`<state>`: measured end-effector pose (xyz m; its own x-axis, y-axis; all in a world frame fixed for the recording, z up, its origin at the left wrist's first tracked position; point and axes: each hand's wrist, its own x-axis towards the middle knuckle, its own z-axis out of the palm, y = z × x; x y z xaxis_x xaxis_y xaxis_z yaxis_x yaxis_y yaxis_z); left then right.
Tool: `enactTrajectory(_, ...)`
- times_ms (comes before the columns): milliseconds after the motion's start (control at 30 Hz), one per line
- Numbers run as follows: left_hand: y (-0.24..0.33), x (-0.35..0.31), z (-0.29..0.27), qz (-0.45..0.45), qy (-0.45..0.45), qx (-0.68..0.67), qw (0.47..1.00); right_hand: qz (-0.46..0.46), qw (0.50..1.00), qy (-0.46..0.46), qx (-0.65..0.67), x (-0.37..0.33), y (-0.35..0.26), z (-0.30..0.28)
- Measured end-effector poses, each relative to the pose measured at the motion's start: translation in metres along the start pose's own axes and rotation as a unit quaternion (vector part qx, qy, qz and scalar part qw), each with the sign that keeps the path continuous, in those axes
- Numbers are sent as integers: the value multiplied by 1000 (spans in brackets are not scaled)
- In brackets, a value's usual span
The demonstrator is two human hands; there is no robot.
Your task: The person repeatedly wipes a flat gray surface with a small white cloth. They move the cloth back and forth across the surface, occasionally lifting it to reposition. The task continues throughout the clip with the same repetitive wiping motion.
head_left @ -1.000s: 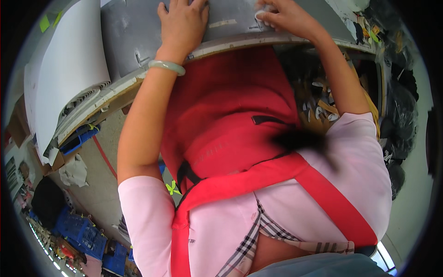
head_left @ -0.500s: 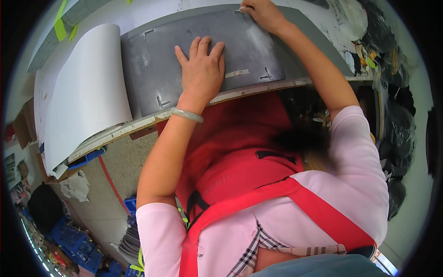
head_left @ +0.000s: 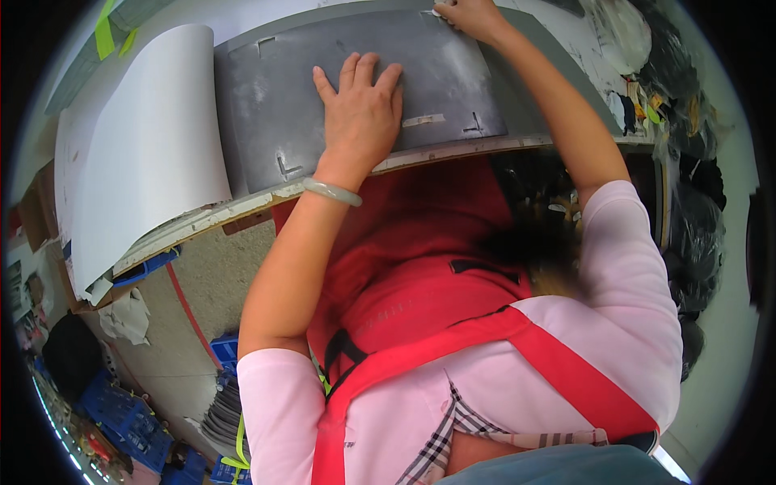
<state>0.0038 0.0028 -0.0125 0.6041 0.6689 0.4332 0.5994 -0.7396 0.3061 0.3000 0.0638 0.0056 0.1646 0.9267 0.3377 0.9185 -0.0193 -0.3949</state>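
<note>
My left hand (head_left: 364, 117) lies flat with fingers spread on a dark grey template sheet (head_left: 279, 105), near its middle. The sheet has L-shaped slots close to its corners and whitish smears on its surface. At its far right corner my right hand (head_left: 477, 18) is closed in a pinch around a small white piece (head_left: 439, 11), mostly covered by the fingers; its kind cannot be made out. Beneath the template, a larger dark grey sheet (head_left: 525, 101) shows along the right side. A short strip of tape (head_left: 423, 120) sits right of my left hand.
A large curled white sheet (head_left: 162, 121) covers the table's left part. The worn table edge (head_left: 267, 196) runs in front of me. Clear and black plastic bags (head_left: 691, 210) stand at the right. Blue crates (head_left: 121, 416) are on the floor at the lower left.
My right hand has shifted slightly to the right at the template's far corner, still pinching the white piece. My left hand stays flat on the template. The whole view has moved a little.
</note>
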Motion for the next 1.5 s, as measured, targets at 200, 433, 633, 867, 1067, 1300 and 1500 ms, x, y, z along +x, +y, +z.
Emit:
enactTrajectory(200, -5, -3, 1, -12, 5, 2, 1000, 142, 965, -222, -9, 27, -37, -16)
enactTrajectory(433, -3, -2, 6, -8, 16, 7, 1000, -80, 982, -122, 123, 35, -118, 41)
enactTrajectory(633, -1, -1, 14, 4, 46, -21, 999, -218, 971, -88, 48, 61, -181, 113)
enactTrajectory(867, -5, -5, 16, -2, 66, -33, 997, -250, 945, -171, -123, 74, -217, 122)
enactTrajectory(1067, 1, -3, 17, 11, 67, -35, 997, -89, 978, -185, 33, 69, -206, 91)
enactTrajectory(1300, -5, -4, 12, 7, 53, -11, 999, 63, 955, -193, 216, 63, -224, 112)
enactTrajectory(1500, -2, -3, 16, 25, 96, -38, 994, 98, 919, -276, 265, 53, -213, 104)
